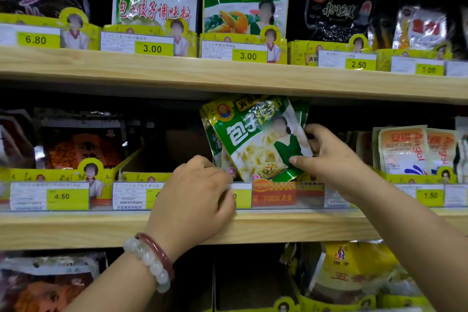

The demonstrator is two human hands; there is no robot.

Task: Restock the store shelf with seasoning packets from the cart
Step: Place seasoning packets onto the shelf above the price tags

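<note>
A small stack of green seasoning packets [255, 139] with a dumpling picture stands tilted to the left in a yellow display box on the middle shelf [278, 225]. My right hand [326, 157] grips the stack's right edge, thumb on the front and fingers behind. My left hand [195, 197], with two bracelets on the wrist, is at the stack's lower left corner, fingers curled against the box front; whether it grips the packets cannot be told. The cart is out of view.
The yellow box [141, 175] left of the stack looks dark and empty. Dark orange packets [83, 144] stand further left, white and orange packets [415, 149] to the right. The upper shelf [228, 76] hangs close above the stack. Yellow price tags [67, 197] line the shelf edges.
</note>
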